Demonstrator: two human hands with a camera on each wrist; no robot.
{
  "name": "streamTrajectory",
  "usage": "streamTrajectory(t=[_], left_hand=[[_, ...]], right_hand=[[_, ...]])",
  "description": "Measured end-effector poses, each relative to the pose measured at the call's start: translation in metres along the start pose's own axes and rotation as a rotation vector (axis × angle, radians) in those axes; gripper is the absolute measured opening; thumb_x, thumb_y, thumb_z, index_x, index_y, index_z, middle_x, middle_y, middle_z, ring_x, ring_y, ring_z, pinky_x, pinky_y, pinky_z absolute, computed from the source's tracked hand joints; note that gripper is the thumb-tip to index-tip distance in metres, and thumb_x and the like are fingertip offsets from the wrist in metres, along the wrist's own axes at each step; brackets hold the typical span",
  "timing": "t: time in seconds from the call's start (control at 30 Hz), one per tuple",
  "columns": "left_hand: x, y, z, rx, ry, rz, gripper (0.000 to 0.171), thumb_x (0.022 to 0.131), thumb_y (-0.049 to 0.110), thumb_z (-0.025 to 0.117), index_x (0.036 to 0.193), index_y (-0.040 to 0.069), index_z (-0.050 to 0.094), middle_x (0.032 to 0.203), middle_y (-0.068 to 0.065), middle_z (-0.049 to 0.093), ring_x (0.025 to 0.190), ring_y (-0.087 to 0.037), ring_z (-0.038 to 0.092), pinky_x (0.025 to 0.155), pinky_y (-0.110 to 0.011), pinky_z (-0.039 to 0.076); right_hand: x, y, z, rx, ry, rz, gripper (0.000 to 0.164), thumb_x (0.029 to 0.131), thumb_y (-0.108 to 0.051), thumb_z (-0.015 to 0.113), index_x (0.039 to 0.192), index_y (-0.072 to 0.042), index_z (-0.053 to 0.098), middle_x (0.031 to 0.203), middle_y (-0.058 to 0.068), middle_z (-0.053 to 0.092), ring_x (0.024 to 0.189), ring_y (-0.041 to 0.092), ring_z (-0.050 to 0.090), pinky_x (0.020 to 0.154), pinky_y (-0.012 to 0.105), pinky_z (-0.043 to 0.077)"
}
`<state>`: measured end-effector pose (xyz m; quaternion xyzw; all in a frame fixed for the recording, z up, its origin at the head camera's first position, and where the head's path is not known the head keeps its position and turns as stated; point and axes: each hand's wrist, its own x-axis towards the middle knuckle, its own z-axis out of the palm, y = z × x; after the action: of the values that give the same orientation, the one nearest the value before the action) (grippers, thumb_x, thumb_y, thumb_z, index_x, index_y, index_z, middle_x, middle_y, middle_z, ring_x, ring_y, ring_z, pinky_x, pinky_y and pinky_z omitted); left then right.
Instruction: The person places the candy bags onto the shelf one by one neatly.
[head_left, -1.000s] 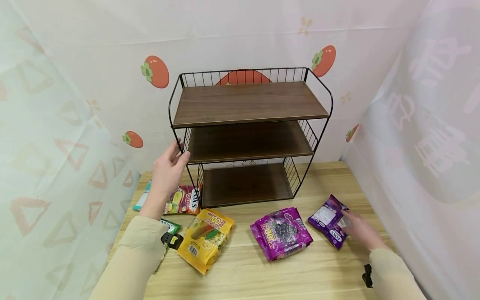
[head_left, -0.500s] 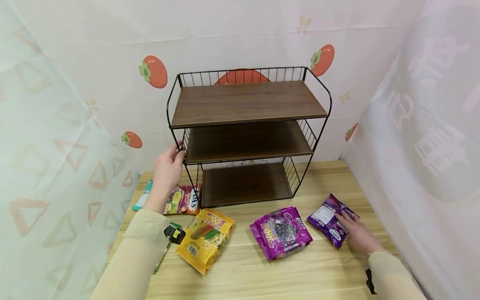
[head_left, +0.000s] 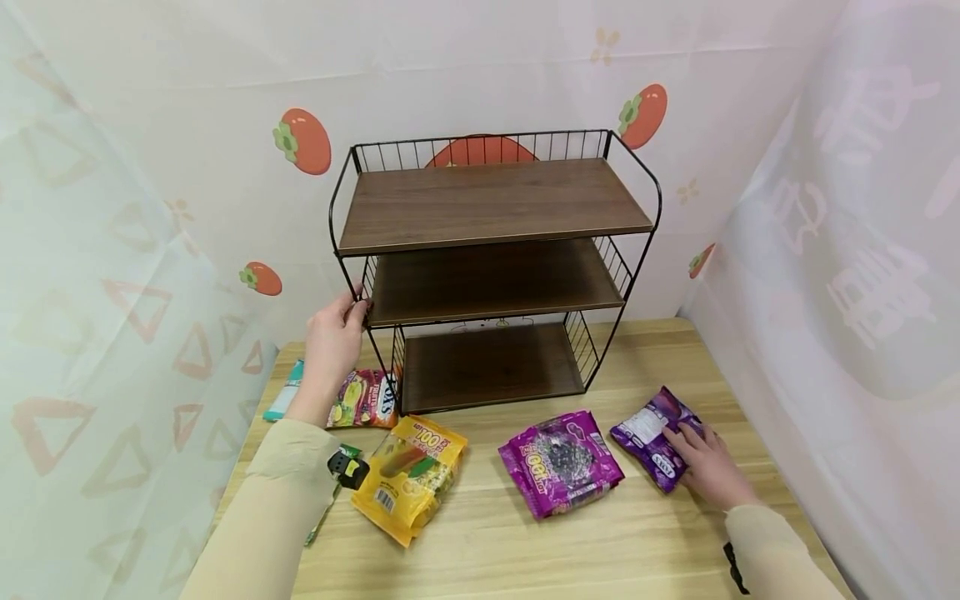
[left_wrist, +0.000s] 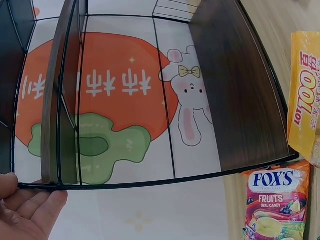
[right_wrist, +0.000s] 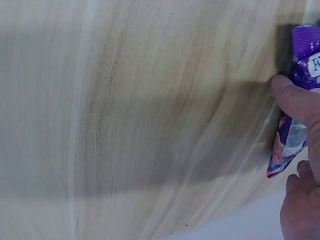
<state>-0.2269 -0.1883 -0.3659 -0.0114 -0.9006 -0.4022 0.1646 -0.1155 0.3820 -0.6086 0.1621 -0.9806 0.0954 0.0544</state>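
Note:
My left hand (head_left: 335, 335) grips the black wire side of the three-tier shelf rack (head_left: 495, 204) at the height of its middle board. In the left wrist view, fingertips (left_wrist: 50, 202) curl at the frame's lower edge beside that board. At the right, my right hand (head_left: 708, 462) holds a purple Fox's candy bag (head_left: 645, 433) low at the table, fingers over its top. The thumb (right_wrist: 290, 92) presses on one edge of the bag in the right wrist view, with other fingers on the far side. Part of the bag is hidden by the hand.
A purple candy bag (head_left: 562, 462) and a yellow one (head_left: 412, 475) lie in front of the rack. A Fox's Fruits bag (head_left: 363, 400), a teal packet (head_left: 285, 392) and a green packet (head_left: 351, 452) lie at the left. Printed cloth walls enclose the wooden table (head_left: 525, 558).
My right hand has come over the purple Fox's bag and grips it, and the bag has shifted slightly left and bunched. My left hand has drawn its fingers closer around the rack's side.

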Motion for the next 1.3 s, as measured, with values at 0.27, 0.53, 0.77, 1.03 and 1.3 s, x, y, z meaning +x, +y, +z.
streamTrajectory(t=[0.27, 0.53, 0.77, 1.03, 1.3], left_hand=[[0.0, 0.0, 0.002, 0.026, 0.03, 0.022, 0.038, 0.11, 0.018, 0.048, 0.144, 0.005, 0.059, 0.121, -0.022, 0.072, 0.08, -0.033, 0.065, 0.061, -0.032, 0.045], [0.0, -0.001, 0.004, 0.029, 0.037, 0.031, 0.037, 0.11, 0.017, 0.048, 0.142, 0.005, 0.06, 0.123, -0.022, 0.071, 0.082, -0.033, 0.065, 0.061, -0.033, 0.044], [-0.001, -0.001, 0.004, 0.028, 0.038, 0.03, 0.037, 0.11, 0.016, 0.047, 0.143, 0.005, 0.059, 0.124, -0.022, 0.07, 0.087, -0.035, 0.066, 0.065, -0.037, 0.046], [-0.003, -0.002, 0.004, 0.031, 0.044, 0.033, 0.037, 0.11, 0.016, 0.046, 0.142, 0.003, 0.06, 0.125, -0.022, 0.07, 0.079, -0.033, 0.063, 0.055, -0.028, 0.039], [-0.003, -0.002, 0.004, 0.016, 0.049, 0.052, 0.037, 0.11, 0.014, 0.046, 0.143, 0.002, 0.058, 0.126, -0.023, 0.069, 0.093, -0.037, 0.069, 0.065, -0.038, 0.048]], right_hand=[[0.004, -0.01, -0.004, 0.048, -0.018, 0.026, 0.07, 0.078, -0.003, 0.084, 0.142, 0.002, 0.056, 0.137, 0.037, 0.051, 0.122, 0.06, 0.051, 0.098, 0.071, 0.045], [0.008, -0.017, -0.005, -0.026, 0.064, -0.032, 0.056, 0.079, 0.002, 0.082, 0.133, 0.003, 0.064, 0.123, 0.033, 0.064, 0.106, 0.053, 0.064, 0.088, 0.064, 0.054], [0.012, -0.02, -0.007, -0.064, 0.151, -0.113, 0.048, 0.074, 0.004, 0.084, 0.12, 0.007, 0.069, 0.111, 0.028, 0.071, 0.098, 0.046, 0.068, 0.089, 0.06, 0.054], [0.022, -0.021, -0.016, -0.07, 0.213, -0.194, 0.043, 0.065, 0.013, 0.078, 0.107, 0.009, 0.07, 0.104, 0.025, 0.073, 0.101, 0.045, 0.069, 0.103, 0.066, 0.042], [0.033, -0.026, -0.031, -0.111, 0.188, -0.223, 0.034, 0.067, 0.013, 0.075, 0.099, 0.002, 0.071, 0.098, 0.019, 0.075, 0.098, 0.04, 0.071, 0.112, 0.067, 0.03]])
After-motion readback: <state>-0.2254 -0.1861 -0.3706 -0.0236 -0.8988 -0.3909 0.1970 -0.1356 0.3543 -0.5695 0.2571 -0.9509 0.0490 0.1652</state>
